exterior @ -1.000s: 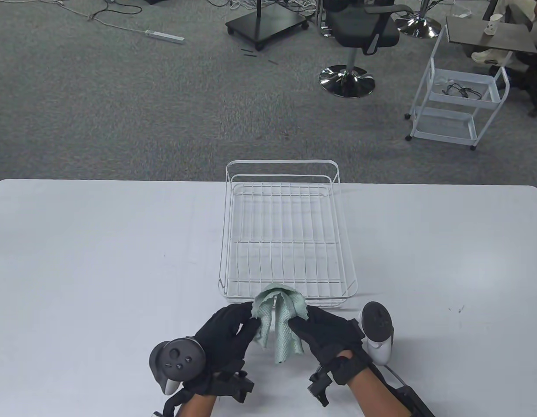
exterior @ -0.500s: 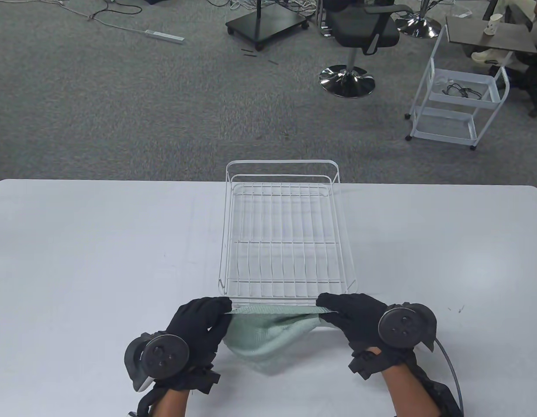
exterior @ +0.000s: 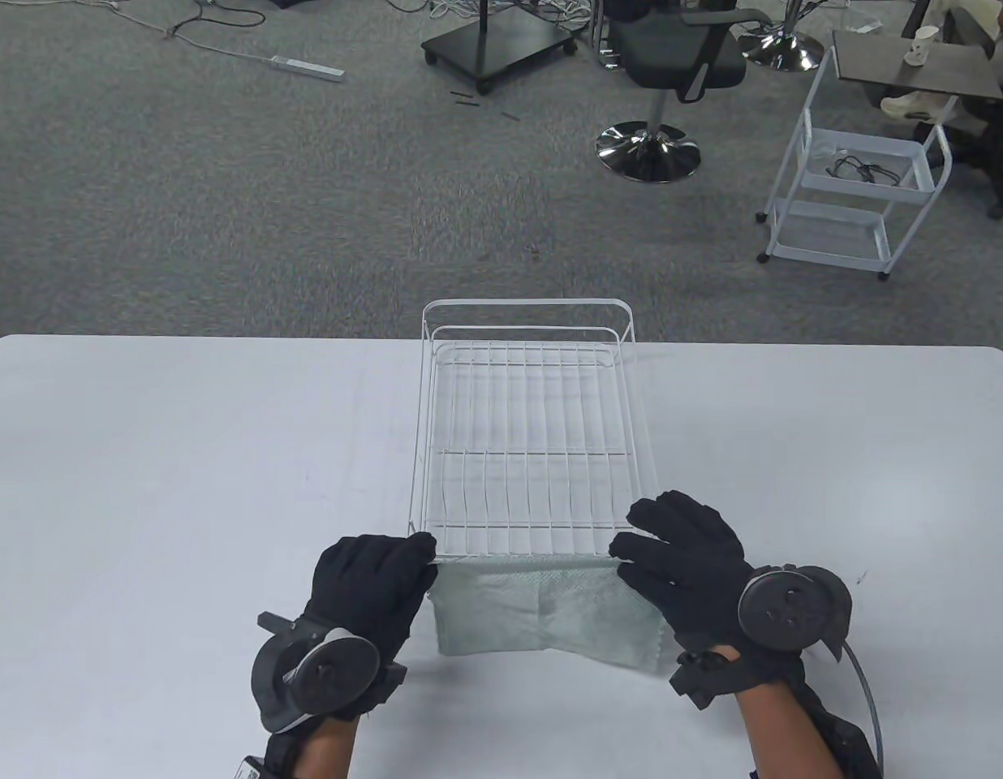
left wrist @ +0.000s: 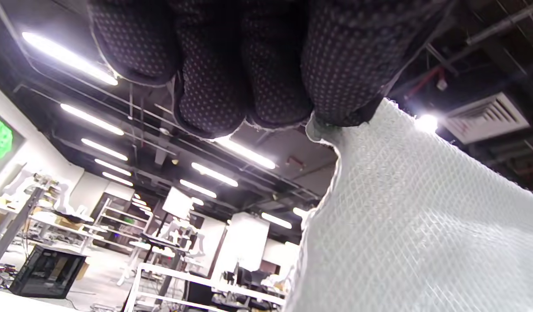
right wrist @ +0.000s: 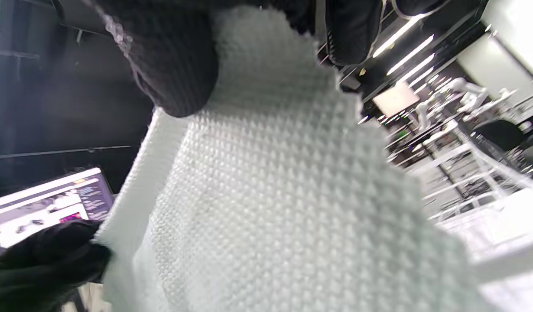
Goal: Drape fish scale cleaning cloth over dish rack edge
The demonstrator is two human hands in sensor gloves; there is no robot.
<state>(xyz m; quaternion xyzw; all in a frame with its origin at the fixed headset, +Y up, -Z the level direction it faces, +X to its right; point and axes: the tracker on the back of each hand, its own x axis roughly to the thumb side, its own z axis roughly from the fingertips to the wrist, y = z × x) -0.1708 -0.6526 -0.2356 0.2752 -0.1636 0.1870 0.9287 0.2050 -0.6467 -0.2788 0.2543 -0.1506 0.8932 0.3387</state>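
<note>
A pale green textured cloth (exterior: 542,604) is spread wide just in front of the near edge of the white wire dish rack (exterior: 534,438). Its top hem lies along the rack's near rim. My left hand (exterior: 380,572) pinches the cloth's upper left corner. My right hand (exterior: 680,552) holds the upper right corner. The cloth hangs toward me over the table. In the left wrist view my fingers (left wrist: 232,65) grip the cloth (left wrist: 422,225) at its corner. In the right wrist view the cloth (right wrist: 284,195) fills the frame under my thumb (right wrist: 171,56).
The white table (exterior: 185,454) stretches left and right of the rack. Beyond the table are a grey carpet, an office chair (exterior: 672,73) and a white wire cart (exterior: 858,178).
The hands pulled apart and stretched the bunched cloth flat. They then moved forward, bringing its top hem up to the rack's near rim.
</note>
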